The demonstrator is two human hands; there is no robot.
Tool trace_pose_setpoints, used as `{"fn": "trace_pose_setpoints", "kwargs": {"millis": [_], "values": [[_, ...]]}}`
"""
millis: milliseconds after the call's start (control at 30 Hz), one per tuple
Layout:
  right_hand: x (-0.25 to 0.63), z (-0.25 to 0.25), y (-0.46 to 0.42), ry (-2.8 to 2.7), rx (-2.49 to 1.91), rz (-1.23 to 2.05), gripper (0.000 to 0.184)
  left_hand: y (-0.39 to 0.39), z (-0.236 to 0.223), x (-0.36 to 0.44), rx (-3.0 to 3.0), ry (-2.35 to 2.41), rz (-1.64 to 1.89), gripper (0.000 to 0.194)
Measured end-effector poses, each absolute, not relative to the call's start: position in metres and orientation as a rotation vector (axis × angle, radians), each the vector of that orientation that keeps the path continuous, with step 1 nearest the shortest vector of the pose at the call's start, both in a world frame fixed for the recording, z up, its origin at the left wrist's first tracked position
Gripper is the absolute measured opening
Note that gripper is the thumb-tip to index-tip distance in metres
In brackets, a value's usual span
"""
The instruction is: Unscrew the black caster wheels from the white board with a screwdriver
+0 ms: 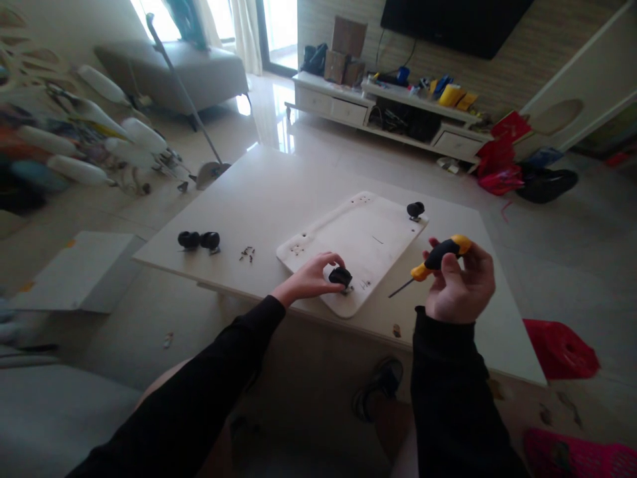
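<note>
A white board (348,232) with rounded corners and small screw holes lies on the white table. At its near corner my left hand (317,273) grips a black caster wheel (340,277) between thumb and fingers, its metal plate at the board's surface. My right hand (460,285) holds a yellow and black screwdriver (442,255) above the table, right of the board, with the tip pointing down and left. Another caster (415,211) stands at the board's far right corner. Two more casters (199,240) and several screws (247,253) lie left of the board.
The white table (223,199) has a small brownish item (397,330) at its near edge. A white box (82,272) sits on the floor at left, and a red stool (562,348) at right. Behind is a low cabinet (348,109) with boxes on it.
</note>
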State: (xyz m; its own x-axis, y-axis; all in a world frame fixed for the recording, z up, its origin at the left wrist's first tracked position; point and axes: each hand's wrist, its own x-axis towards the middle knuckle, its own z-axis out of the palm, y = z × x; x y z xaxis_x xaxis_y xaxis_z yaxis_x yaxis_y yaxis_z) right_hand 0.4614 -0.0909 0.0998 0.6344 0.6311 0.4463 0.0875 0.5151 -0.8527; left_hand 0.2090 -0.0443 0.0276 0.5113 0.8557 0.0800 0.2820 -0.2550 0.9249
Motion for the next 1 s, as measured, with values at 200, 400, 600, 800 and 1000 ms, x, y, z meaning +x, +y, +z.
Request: {"fn": "trace_pose_setpoints", "kwargs": {"millis": [200, 400, 600, 800, 1000], "values": [[0.440, 0.095, -0.090, -0.972, -0.918, 0.355, 0.038, -0.043, 0.029, 0.211, 1.779, 0.956, 0.737, 0.032], [0.417, 0.093, -0.089, -1.053, -0.918, 0.418, 0.039, -0.044, 0.034, 0.210, 1.760, 0.909, 0.715, 0.037], [0.413, 0.087, -0.086, -1.049, -0.882, 0.456, 0.037, -0.044, 0.034, 0.210, 1.788, 0.888, 0.747, 0.030], [0.413, 0.078, -0.080, -1.067, -0.831, 0.445, 0.038, -0.043, 0.032, 0.211, 1.802, 0.906, 0.736, 0.031], [0.414, 0.079, -0.079, -1.076, -0.792, 0.433, 0.036, -0.043, 0.032, 0.211, 1.782, 0.903, 0.745, 0.030]]}}
